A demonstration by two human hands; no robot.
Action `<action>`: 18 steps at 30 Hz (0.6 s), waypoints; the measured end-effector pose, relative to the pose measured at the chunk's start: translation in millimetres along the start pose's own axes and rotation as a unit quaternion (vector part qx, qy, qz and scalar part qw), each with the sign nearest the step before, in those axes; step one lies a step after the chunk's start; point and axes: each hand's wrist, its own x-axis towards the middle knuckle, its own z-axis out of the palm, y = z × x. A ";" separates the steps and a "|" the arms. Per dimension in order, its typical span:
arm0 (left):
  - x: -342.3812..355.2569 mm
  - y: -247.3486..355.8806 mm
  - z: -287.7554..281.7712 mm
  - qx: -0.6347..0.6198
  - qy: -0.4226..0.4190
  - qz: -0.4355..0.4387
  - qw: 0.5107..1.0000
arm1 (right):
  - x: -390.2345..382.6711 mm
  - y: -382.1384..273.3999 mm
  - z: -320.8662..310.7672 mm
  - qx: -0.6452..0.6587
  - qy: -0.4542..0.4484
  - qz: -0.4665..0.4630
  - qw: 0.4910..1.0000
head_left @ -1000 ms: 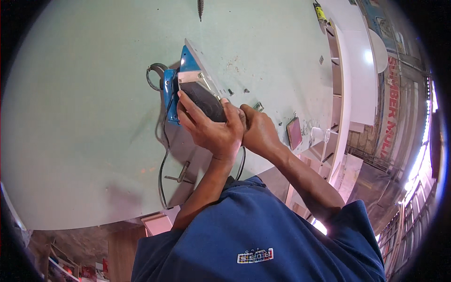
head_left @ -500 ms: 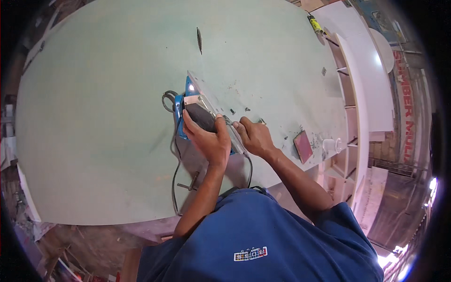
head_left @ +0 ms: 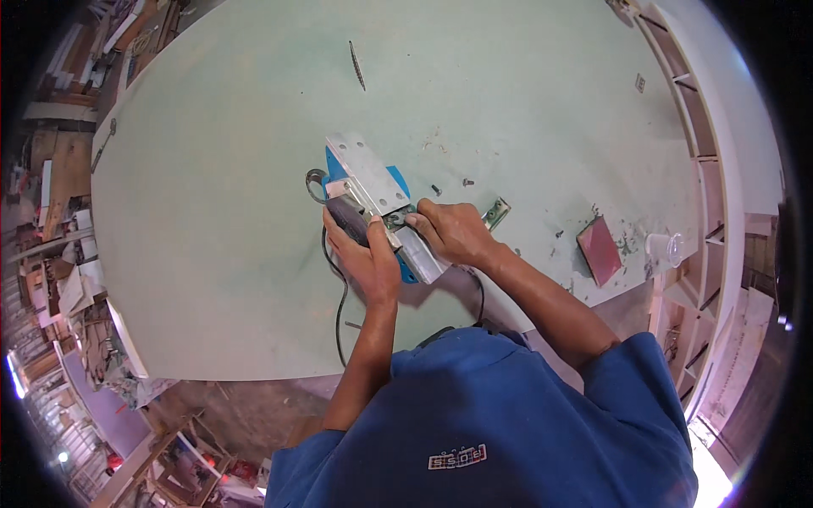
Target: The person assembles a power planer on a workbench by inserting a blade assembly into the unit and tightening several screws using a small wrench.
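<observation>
A blue electric hand planer [head_left: 395,179] lies turned over on the table, its flat silver sole plate facing up. My left hand [head_left: 368,262] is wrapped round the dark cover on its side, with the thumb near the cutter slot. The fingers of my right hand [head_left: 456,233] are pinched together at the cutter slot [head_left: 396,217], between the two sole plates. What they hold there is hidden. Just beyond that hand lies a narrow metal piece [head_left: 497,213], smeared dark. Two loose bolts [head_left: 436,189] rest on the table beyond the planer.
A reddish-brown block [head_left: 600,251] and a clear plastic cup [head_left: 665,248] stand near the right edge of the pale green table [head_left: 212,212], amid dark smears. A thin dark strip [head_left: 357,66] lies far off. The planer's cord [head_left: 340,292] runs left of my forearm. White shelving [head_left: 707,186] borders the right.
The planer has been tilted so that its sole now faces up more. My right hand stays at the cutter slot, and the narrow metal piece beyond it shows more. The view has shifted.
</observation>
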 end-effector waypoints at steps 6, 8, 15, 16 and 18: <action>-0.5 1.8 6.0 0.014 0.015 0.009 1.000 | 6.7 12.4 -4.5 0.017 -0.024 -0.039 0.999; -0.4 3.6 5.6 0.020 0.014 0.008 1.000 | 10.1 15.3 -6.1 0.025 -0.025 -0.056 0.998; 3.8 -2.8 6.7 0.024 0.012 0.026 0.999 | 20.7 22.9 -10.3 0.027 -0.072 -0.067 0.995; 3.8 -2.2 6.3 0.025 0.012 0.026 0.999 | 18.4 19.1 -12.8 0.029 -0.073 -0.067 0.995; 2.7 -0.9 5.5 0.003 -0.001 0.014 1.000 | 11.0 6.7 -19.7 0.011 -0.086 -0.019 0.996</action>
